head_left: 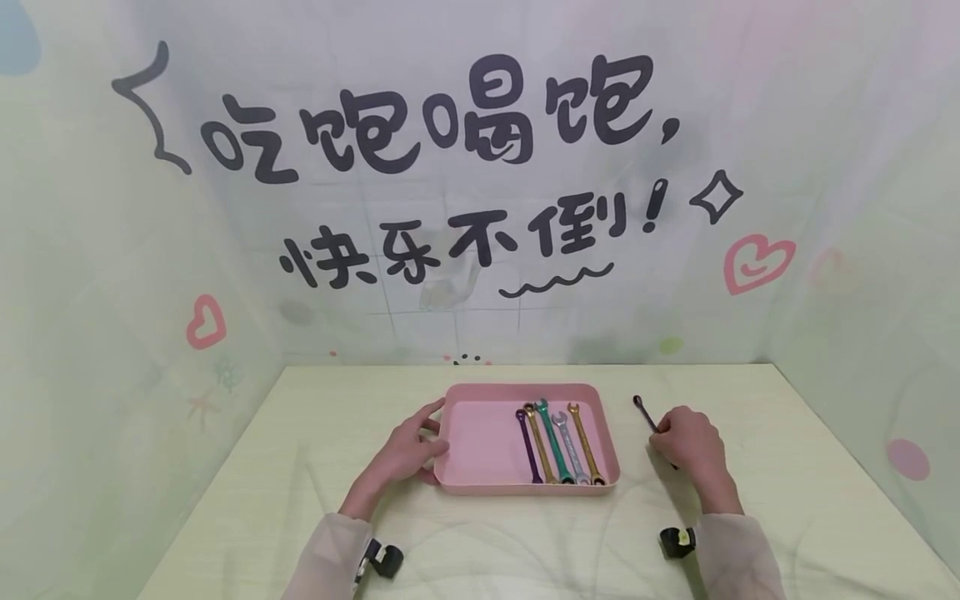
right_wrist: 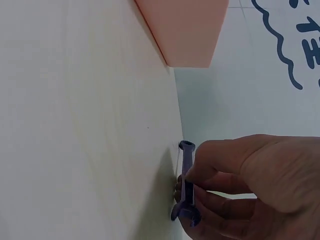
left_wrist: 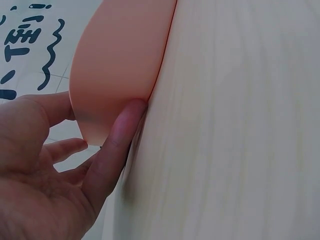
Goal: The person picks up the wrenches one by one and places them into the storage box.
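Note:
A pink tray (head_left: 480, 450) sits on the table, and my left hand (head_left: 405, 454) holds it at its left end. In the left wrist view, digits of my left hand (left_wrist: 75, 160) reach the tray's rim and its lower edge (left_wrist: 115, 55). Right of the tray, my right hand (head_left: 692, 446) pinches a dark purple wrench (right_wrist: 187, 172) near its middle, between thumb and fingers. One ring end of this wrench points away from me in the head view. Inside the tray's right half lie a purple wrench (head_left: 528, 446), a green wrench (head_left: 553, 437), a silver wrench (head_left: 570, 448) and gold wrenches (head_left: 587, 442), side by side.
The pale wooden table (head_left: 300, 517) ends at a printed fabric backdrop (head_left: 480, 333) with large dark characters. Similar fabric hangs at both sides. A black wrist camera (head_left: 678, 542) sits at the right cuff, another camera (head_left: 386, 560) at the left cuff.

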### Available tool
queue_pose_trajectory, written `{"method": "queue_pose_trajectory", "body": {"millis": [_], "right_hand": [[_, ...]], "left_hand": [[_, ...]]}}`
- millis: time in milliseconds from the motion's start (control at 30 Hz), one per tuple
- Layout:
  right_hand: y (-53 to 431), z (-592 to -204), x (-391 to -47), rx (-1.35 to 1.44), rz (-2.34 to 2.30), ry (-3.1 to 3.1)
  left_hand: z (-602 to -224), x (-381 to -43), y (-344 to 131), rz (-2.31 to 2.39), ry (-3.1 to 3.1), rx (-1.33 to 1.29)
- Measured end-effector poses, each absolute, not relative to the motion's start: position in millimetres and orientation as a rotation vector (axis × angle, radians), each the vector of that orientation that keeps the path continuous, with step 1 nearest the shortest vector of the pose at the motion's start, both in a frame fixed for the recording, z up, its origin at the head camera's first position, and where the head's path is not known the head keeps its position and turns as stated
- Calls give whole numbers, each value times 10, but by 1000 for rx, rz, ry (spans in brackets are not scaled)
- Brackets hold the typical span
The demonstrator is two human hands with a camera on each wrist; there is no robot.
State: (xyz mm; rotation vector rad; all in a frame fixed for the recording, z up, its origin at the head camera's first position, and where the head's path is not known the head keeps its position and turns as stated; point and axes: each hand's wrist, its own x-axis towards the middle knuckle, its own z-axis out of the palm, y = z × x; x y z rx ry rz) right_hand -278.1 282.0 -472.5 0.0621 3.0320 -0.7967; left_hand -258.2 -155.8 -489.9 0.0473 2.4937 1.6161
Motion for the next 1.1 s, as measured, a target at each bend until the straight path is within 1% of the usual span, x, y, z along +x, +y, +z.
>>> {"method": "queue_pose_trajectory", "body": {"millis": [200,433,633,833,1100], "right_hand": [[2844,-4712,-2819,86,-802,3016],[2834,-4731,-2911,59,-916,2992],[2783,-4622,-2997,-6,-943,3013],[2568,-4464,-2941,-56,-1002,3014],[2112,-4306,-2826,-92,-1084,2984]], "left_hand": [[-4893,-2604,-1534,1616,2500,40],[-4897,-2637,-1498,1609,2519,22],[-4895,-2661,-1476,1615,2521,9],[-4895,-2666,-1485,1622,2507,7],[-4865,-2663,-1478,1613,2511,-5]]}}
